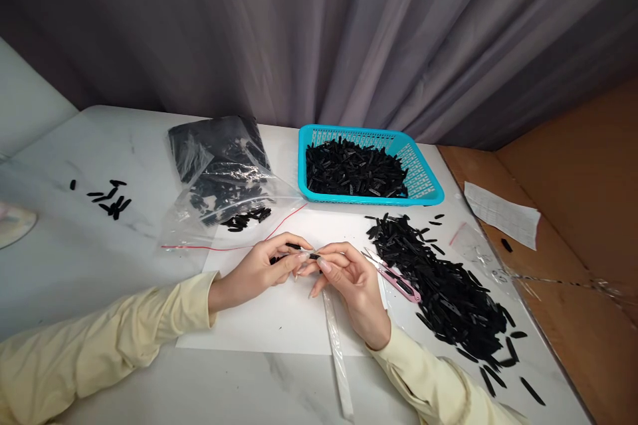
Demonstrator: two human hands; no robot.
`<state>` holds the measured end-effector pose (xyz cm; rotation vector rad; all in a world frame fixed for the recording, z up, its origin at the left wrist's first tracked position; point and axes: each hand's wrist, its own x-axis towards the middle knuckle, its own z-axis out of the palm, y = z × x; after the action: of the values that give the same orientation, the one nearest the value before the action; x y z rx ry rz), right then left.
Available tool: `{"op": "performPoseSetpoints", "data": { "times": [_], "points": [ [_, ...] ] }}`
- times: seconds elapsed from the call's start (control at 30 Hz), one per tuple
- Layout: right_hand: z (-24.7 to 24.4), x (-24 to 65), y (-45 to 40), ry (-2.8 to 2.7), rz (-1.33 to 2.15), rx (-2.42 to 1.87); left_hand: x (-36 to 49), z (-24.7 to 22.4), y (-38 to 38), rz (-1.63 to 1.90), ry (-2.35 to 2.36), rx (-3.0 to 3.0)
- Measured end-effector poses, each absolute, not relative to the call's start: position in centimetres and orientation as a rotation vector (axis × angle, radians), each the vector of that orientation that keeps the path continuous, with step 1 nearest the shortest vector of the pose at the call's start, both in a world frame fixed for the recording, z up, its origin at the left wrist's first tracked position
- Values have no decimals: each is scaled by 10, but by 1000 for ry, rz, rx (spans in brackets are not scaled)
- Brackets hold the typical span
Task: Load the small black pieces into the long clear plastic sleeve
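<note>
Near the middle of the table, my left hand and my right hand meet over a white sheet. Between their pinched fingertips is a small black piece. Another black piece shows at the fingers of my left hand. A narrow white strip runs from below my right hand toward the front edge. Just right of that hand lie pink-handled snips, against a large pile of black pieces.
A blue basket of black pieces stands at the back. Clear zip bags with black pieces lie back left. Several loose pieces lie far left. A paper slip rests on brown cardboard at right.
</note>
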<state>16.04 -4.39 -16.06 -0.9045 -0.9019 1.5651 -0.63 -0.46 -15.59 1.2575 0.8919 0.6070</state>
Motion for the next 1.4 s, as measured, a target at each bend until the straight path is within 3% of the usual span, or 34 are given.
{"op": "performPoseSetpoints", "data": {
  "times": [0.6,0.97,1.4],
  "points": [
    [-163,159,-42,-935,1565,-889,-9,-160,-8,799,929,1595],
    [-164,156,-50,-1086,1315,-1032,-9,-160,-13,1074,836,1966],
    [-160,163,-43,-1073,1264,-1040,-12,-161,-15,1035,881,1953]
  ]
}}
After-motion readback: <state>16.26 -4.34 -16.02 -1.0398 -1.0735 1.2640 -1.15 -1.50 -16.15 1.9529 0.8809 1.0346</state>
